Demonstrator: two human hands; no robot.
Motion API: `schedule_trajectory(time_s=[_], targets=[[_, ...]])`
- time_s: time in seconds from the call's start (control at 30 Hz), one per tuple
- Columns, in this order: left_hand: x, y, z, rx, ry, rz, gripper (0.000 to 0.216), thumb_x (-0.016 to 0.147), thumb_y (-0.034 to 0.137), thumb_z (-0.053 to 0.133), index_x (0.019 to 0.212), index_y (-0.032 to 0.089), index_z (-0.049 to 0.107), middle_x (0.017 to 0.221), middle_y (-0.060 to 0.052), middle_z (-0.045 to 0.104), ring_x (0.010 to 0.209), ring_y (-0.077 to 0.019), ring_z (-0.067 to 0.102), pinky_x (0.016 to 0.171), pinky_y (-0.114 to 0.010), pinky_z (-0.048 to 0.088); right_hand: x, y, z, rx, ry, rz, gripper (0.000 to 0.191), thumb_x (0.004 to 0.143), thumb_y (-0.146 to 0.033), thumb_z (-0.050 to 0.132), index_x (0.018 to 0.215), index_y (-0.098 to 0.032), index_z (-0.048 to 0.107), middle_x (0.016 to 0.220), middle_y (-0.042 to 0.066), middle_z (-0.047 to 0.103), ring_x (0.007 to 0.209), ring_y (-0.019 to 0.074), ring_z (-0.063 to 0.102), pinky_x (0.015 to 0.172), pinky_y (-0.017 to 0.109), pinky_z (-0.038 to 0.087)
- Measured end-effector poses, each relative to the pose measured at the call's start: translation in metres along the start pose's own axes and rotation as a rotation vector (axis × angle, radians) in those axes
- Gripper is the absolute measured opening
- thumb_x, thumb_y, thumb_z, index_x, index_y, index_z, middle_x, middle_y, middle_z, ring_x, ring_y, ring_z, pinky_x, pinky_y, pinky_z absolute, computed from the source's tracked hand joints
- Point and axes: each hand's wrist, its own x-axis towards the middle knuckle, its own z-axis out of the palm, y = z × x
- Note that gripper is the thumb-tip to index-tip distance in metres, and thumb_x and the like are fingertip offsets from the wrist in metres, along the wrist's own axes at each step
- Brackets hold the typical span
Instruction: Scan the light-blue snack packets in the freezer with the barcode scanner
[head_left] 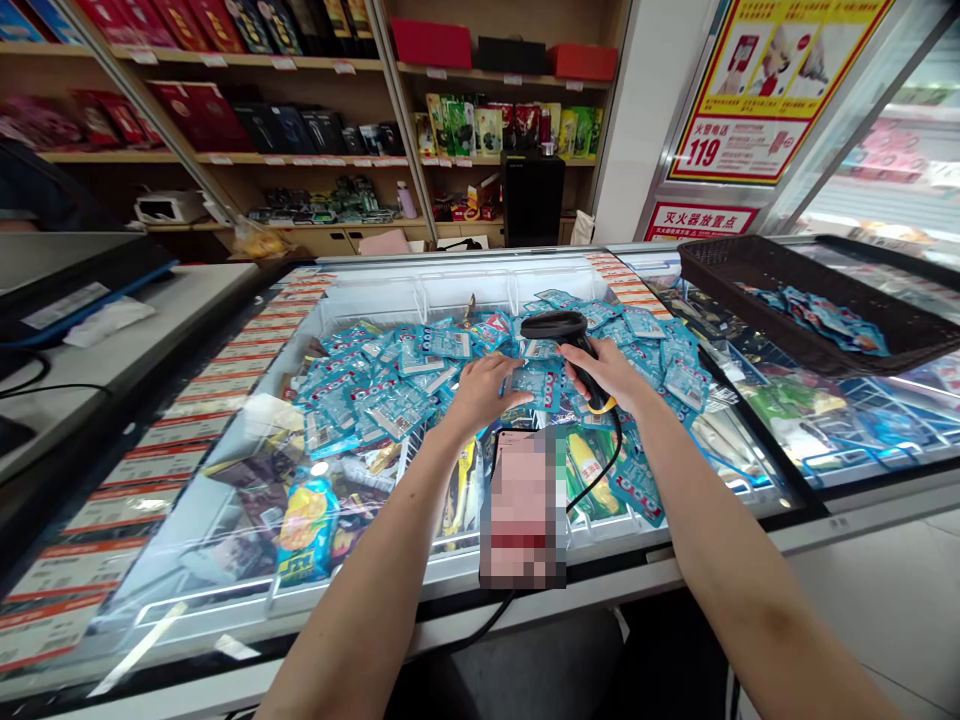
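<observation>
Right hand [604,378] wrapped around a black scanner [553,326] beyond the phone [519,505], left hand [484,390] loosely curled at a blue packet [537,384] beyond the phone, cannot tell whether pinching it, loose packets [401,405] strewn around, brown basket [919,353] well right of the phone.

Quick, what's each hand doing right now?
Left hand: at a blue packet; whether gripping, cannot be told.
Right hand: closed around a black handheld scanner.

Bright white light, wide-angle edge distortion
</observation>
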Motion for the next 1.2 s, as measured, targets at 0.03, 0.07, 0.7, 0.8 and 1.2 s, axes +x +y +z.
schedule_trajectory(time_s=[0.03, 0.07, 0.7, 0.8, 1.2], targets=[[0.0, -0.002, 0.0, -0.001, 0.019, -0.008, 0.058, 0.08, 0.055, 0.068, 0.129, 0.026, 0.059, 0.126, -0.01, 0.063, 0.121, -0.0315, 0.054, 0.1, -0.047, 0.04, 0.0, 0.0, 0.0, 0.0, -0.001, 0.002, 0.039, 0.083, -0.058, 0.064, 0.094, -0.021, 0.057, 0.065, -0.001, 0.058, 0.043, 0.0103, 0.049, 0.037, 0.025, 0.039], [0.0, -0.003, -0.001, -0.013, 0.041, -0.022, 0.059, 0.078, 0.054, 0.07, 0.128, 0.025, 0.06, 0.123, -0.011, 0.063, 0.118, -0.0313, 0.056, 0.098, -0.046, 0.041, 0.0, 0.0, 0.001, 0.001, -0.002, 0.006, 0.039, 0.083, -0.058, 0.064, 0.094, -0.021, 0.057, 0.065, -0.001, 0.057, 0.044, 0.0105, 0.049, 0.037, 0.025, 0.039], [0.003, -0.01, -0.015, -1.082, 0.548, -0.527, 0.046, 0.067, 0.042, 0.079, 0.088, 0.023, 0.043, 0.066, 0.008, 0.037, 0.067, -0.0106, 0.054, 0.066, -0.036, 0.062, 0.0, 0.001, 0.004, 0.002, -0.022, -0.011, 0.039, 0.084, -0.058, 0.064, 0.095, -0.021, 0.059, 0.064, -0.001, 0.057, 0.045, 0.0112, 0.051, 0.038, 0.025, 0.039], [0.004, -0.014, -0.01, -1.117, 0.579, -0.513, 0.048, 0.069, 0.041, 0.079, 0.098, 0.023, 0.045, 0.073, 0.006, 0.046, 0.071, -0.01, 0.056, 0.072, -0.039, 0.063, -0.002, 0.0, 0.005, -0.036, -0.049, -0.031, 0.04, 0.084, -0.058, 0.064, 0.096, -0.02, 0.059, 0.063, -0.001, 0.058, 0.044, 0.0109, 0.05, 0.039, 0.025, 0.039], [0.004, -0.019, -0.006, -1.19, 0.621, -0.536, 0.048, 0.066, 0.04, 0.081, 0.095, 0.024, 0.046, 0.071, 0.007, 0.039, 0.064, -0.0065, 0.045, 0.076, -0.035, 0.06, -0.006, -0.004, 0.007, -0.146, -0.151, -0.027, 0.04, 0.086, -0.06, 0.061, 0.084, -0.021, 0.055, 0.063, 0.0, 0.058, 0.044, 0.0107, 0.05, 0.042, 0.027, 0.039]])
